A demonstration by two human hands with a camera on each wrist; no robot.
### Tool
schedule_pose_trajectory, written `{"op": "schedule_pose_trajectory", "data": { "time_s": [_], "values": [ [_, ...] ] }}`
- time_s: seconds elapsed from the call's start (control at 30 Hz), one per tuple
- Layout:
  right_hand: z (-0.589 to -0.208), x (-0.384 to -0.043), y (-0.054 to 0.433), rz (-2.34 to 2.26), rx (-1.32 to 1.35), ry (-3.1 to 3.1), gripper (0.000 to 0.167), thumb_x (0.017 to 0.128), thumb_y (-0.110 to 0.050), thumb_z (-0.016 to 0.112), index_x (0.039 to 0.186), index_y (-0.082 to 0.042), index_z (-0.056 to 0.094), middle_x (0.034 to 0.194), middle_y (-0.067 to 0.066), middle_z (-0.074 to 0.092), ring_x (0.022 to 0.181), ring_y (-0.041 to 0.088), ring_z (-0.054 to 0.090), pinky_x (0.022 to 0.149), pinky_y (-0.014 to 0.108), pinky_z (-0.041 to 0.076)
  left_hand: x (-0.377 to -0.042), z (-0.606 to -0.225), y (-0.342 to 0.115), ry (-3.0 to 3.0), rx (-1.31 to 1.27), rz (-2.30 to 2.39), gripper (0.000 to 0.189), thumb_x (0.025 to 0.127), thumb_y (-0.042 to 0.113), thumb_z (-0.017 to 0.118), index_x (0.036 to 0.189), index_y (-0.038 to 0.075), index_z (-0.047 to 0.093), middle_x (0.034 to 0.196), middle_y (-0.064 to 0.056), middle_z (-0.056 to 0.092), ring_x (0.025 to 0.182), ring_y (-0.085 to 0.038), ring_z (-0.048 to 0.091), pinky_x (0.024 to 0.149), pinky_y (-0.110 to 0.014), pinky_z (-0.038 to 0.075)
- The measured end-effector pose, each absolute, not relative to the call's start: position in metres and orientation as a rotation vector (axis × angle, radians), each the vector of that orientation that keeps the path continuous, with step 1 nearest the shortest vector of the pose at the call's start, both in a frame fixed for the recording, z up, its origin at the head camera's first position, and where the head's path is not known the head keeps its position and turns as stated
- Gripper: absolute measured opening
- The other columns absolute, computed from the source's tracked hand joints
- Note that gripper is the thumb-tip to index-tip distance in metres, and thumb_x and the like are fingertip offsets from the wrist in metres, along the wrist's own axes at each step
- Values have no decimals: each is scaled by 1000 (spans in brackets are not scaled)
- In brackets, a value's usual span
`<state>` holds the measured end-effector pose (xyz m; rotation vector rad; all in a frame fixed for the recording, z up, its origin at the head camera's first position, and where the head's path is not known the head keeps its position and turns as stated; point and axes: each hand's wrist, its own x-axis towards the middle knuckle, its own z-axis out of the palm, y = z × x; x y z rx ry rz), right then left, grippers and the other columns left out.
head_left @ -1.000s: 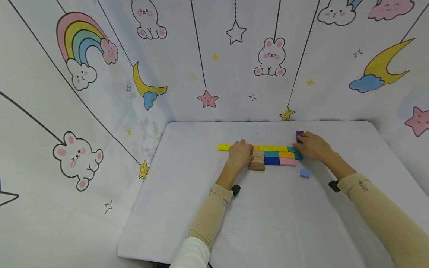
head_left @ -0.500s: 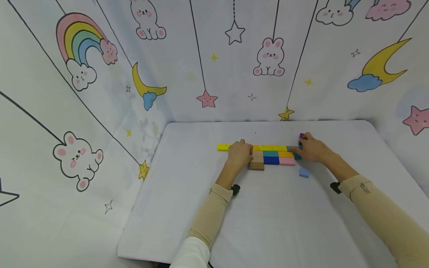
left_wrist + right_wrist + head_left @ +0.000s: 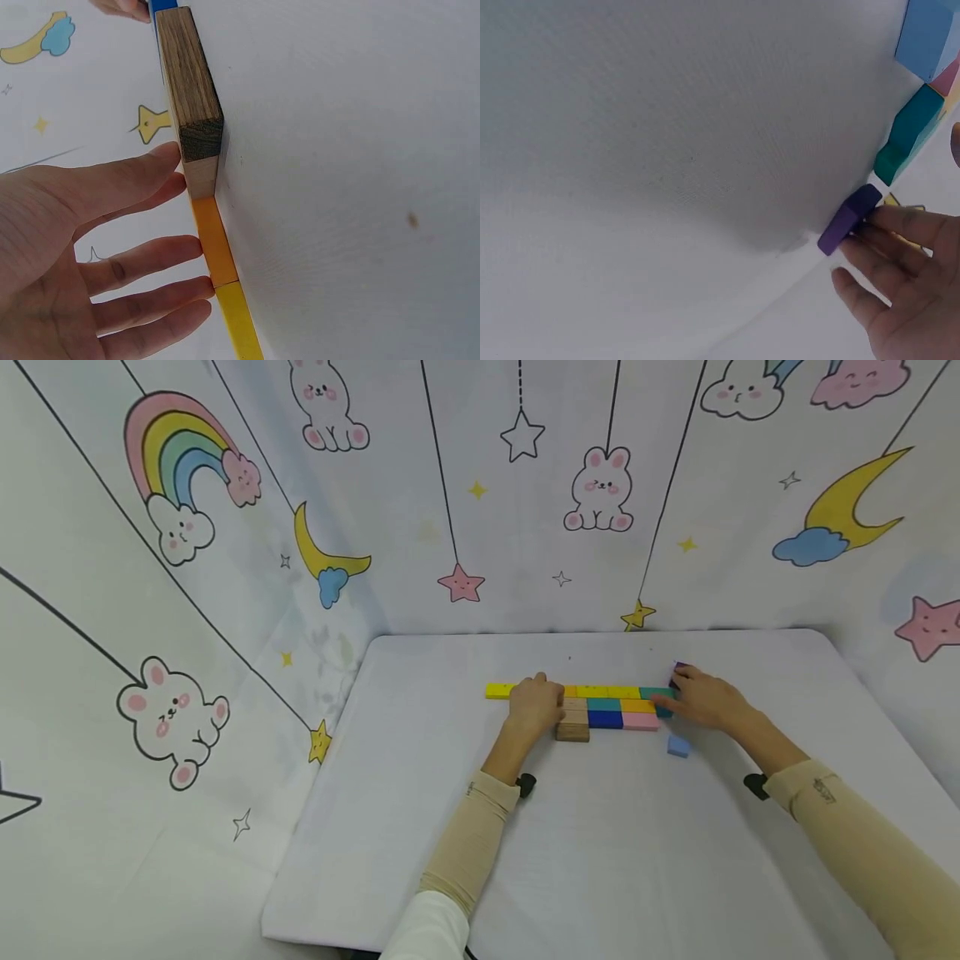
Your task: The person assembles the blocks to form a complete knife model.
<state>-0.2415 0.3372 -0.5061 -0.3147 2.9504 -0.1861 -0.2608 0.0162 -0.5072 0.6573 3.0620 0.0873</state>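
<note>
A row of small coloured wooden blocks lies along the back of the white table. My left hand [image 3: 535, 703] rests at its left part. In the left wrist view, my thumb tip touches beside the brown block [image 3: 191, 82] and my extended fingertips meet the orange block [image 3: 215, 244] and reach the yellow block [image 3: 240, 319]. At the row's right end, my right hand [image 3: 708, 696] has its fingertips against a purple block [image 3: 849, 219], which stands just apart from the teal block [image 3: 909, 131]. In the right wrist view, the thumb lies away from the purple block.
A dark blue block [image 3: 605, 719] and a pink block [image 3: 640, 721] sit in the front row. A single light blue block [image 3: 678, 746] lies nearer, just in front of them. A patterned cloth wall [image 3: 525, 543] rises behind the table [image 3: 570, 843].
The purple block has shifted slightly right and nearer under my right fingers, and the right hand has moved with it. My left hand has stayed in place on the row.
</note>
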Motion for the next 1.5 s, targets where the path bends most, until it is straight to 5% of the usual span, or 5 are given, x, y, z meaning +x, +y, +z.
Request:
{"op": "schedule_pose_trajectory", "data": {
  "time_s": [0.13, 0.4, 0.97, 1.2, 1.5],
  "values": [
    [-503, -236, 334, -179, -276, 2949, 83, 105, -57, 51, 142, 18, 48, 149, 41, 42, 134, 57, 47, 108, 68, 39, -261, -507, 16, 3065, 658, 97, 17, 94, 42, 78, 96, 26, 73, 94, 2, 58, 80, -15, 54, 67, -30, 49],
    [-499, -230, 336, -260, -249, 2952, 72, 105, -51, 56, 132, 17, 55, 118, 36, 65, 92, 41, 66, 87, 62, 55, -260, -507, 16, 3055, 650, 110, 15, 94, 40, 78, 96, 26, 73, 94, 3, 58, 80, -15, 54, 67, -30, 49],
    [-503, -211, 351, -174, -323, 3024, 76, 104, -56, 55, 143, 9, 56, 140, 36, 56, 123, 56, 56, 99, 68, 47, -261, -509, 17, 3065, 657, 86, 18, 95, 43, 77, 99, 26, 74, 96, 2, 60, 83, -16, 57, 70, -31, 52],
    [-508, -199, 354, -110, -366, 3077, 75, 104, -55, 55, 140, 11, 57, 143, 36, 54, 134, 55, 47, 114, 70, 30, -262, -510, 17, 3049, 650, 84, 17, 96, 44, 75, 99, 26, 73, 97, 3, 59, 83, -15, 56, 70, -30, 51],
    [-509, -184, 353, -138, -285, 3067, 81, 102, -58, 58, 145, 10, 53, 145, 35, 49, 118, 56, 57, 98, 67, 48, -259, -505, 18, 3049, 650, 72, 19, 96, 44, 75, 99, 26, 73, 97, 2, 59, 83, -15, 56, 70, -30, 51]
  ]
}}
